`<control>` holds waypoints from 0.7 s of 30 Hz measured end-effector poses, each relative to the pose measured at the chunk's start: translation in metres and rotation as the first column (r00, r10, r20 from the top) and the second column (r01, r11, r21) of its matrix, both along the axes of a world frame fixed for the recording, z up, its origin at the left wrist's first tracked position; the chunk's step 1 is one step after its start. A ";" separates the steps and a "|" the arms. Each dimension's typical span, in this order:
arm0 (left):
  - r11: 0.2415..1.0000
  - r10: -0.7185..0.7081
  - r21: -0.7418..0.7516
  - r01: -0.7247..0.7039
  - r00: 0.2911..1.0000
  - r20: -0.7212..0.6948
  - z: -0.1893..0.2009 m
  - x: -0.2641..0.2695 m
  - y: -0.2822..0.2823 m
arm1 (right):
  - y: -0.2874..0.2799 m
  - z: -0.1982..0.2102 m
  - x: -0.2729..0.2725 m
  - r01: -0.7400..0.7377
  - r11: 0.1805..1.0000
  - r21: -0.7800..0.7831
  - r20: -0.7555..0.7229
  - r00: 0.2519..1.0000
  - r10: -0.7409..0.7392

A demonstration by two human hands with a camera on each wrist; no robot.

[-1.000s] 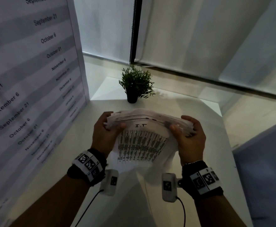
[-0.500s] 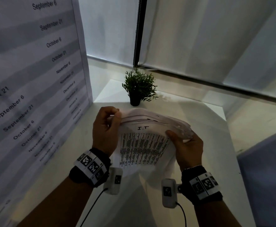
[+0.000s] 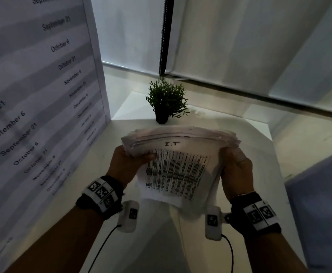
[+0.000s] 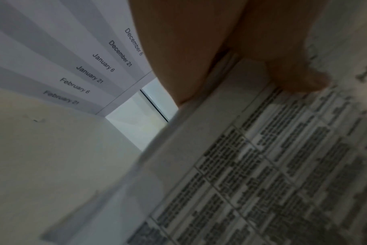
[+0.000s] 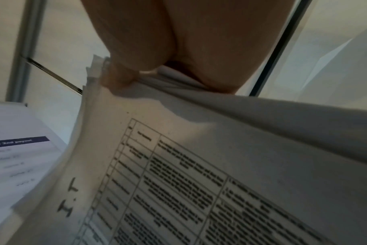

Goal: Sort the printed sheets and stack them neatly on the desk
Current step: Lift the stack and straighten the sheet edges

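Observation:
A thick stack of printed sheets (image 3: pixel 178 154) is held upright above the white desk (image 3: pixel 66 198), its top edges fanned and uneven. The sheet facing me carries the heading "I.T" and a dense table (image 5: pixel 178 190). My left hand (image 3: pixel 129 162) grips the stack's left side, thumb across the front sheet (image 4: pixel 293 149). My right hand (image 3: pixel 235 170) grips the right side, thumb on the front and fingers behind. The stack's lower edge hangs over the desk.
A small potted plant (image 3: pixel 165 103) stands on the desk just behind the stack. A large board printed with dates (image 3: pixel 33 95) rises along the desk's left side. Window blinds (image 3: pixel 239 36) hang behind. The desk's right edge (image 3: pixel 279 174) drops off beside my right hand.
Both hands have shifted their hold on the stack: the left thumb came back down onto the front sheet, and the right hand moved up the right edge. The stack rose slightly.

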State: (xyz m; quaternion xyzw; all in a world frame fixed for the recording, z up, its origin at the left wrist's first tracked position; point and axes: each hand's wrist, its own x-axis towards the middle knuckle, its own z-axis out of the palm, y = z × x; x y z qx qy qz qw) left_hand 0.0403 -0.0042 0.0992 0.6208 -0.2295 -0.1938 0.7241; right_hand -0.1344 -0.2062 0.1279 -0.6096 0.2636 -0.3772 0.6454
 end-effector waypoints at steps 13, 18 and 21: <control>0.992 0.120 0.040 -0.118 0.992 -0.036 0.003 -0.008 -0.014 | 0.021 -0.012 -0.010 -0.010 0.996 -0.083 -0.118 0.993 0.001; 0.957 0.288 0.018 -0.289 0.956 0.055 0.025 -0.022 -0.027 | 0.024 0.000 0.000 0.117 0.964 -0.237 -0.120 0.982 -0.149; 0.914 0.399 -0.025 -0.406 0.882 0.252 0.044 -0.030 -0.027 | 0.029 0.016 0.002 0.188 0.924 -0.332 -0.073 0.972 -0.224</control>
